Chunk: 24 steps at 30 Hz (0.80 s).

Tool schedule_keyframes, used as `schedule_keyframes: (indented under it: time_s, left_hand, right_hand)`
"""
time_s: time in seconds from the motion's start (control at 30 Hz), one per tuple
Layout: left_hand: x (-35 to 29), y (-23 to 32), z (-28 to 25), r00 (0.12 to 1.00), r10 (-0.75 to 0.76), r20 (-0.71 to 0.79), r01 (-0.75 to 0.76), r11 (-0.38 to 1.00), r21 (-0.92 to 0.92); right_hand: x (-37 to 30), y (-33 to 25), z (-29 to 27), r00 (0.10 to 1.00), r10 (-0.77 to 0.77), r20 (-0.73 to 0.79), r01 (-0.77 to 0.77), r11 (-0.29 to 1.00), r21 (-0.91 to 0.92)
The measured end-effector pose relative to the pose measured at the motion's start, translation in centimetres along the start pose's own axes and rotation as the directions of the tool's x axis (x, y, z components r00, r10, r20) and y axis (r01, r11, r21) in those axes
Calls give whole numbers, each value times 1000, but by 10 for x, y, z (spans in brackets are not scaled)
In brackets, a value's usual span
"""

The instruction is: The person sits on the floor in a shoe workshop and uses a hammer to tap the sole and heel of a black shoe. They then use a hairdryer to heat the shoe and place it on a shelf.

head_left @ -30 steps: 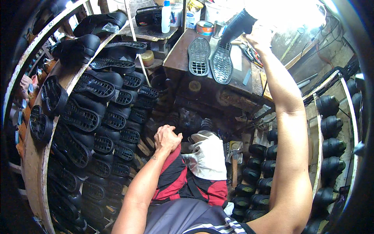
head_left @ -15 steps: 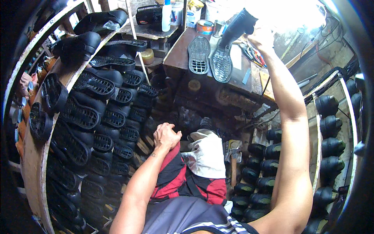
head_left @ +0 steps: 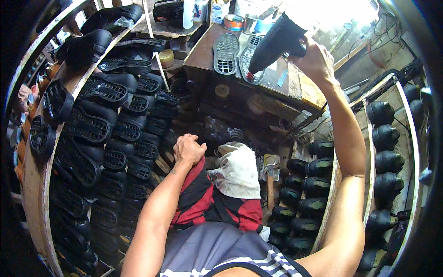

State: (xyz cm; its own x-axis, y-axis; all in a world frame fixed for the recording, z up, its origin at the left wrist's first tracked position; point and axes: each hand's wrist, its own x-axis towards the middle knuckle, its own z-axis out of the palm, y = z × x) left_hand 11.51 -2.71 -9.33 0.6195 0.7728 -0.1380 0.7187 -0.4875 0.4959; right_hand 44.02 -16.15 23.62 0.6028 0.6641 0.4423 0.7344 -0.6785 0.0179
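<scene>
In my raised right hand (head_left: 318, 61) is a black hair dryer (head_left: 276, 45), gripped by its handle. Its nozzle points down at the worktable, with a red spot showing at the tip. Directly beneath the nozzle lies a black shoe sole (head_left: 249, 57), partly covered by the dryer. A second sole (head_left: 225, 53) rests flat to its left, its heel grid toward me. My left hand (head_left: 189, 150) lies on my left knee, holding nothing, its fingers loosely bent over the knee.
Racks of black shoes with ribbed soles (head_left: 94, 124) rise on my left. More dark shoes fill the right-hand shelves (head_left: 387, 161). On the worktable (head_left: 203, 55) stand a round tin (head_left: 234, 23) and a metal cup (head_left: 250, 24). A hammer (head_left: 270, 184) is low beside my right knee.
The hair dryer has come nearer and lower, its nozzle swinging left over the right-hand sole. My right elbow has bent. The left hand stays on the knee while the view shifts slightly.
</scene>
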Motion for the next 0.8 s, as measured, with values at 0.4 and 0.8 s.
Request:
schedule_keyframes:
  time_s: [0.4,0.8]
  left_hand:
    - [-6,5,0,991,83,-104,-86,996,-26]
    - [2,-16,-6,938,329,-107,-345,873,-345]
  right_hand:
    - [-73,252,101,828,521,207,-532,614,583]
    - [-84,320,222,860,497,110,-500,782,373]
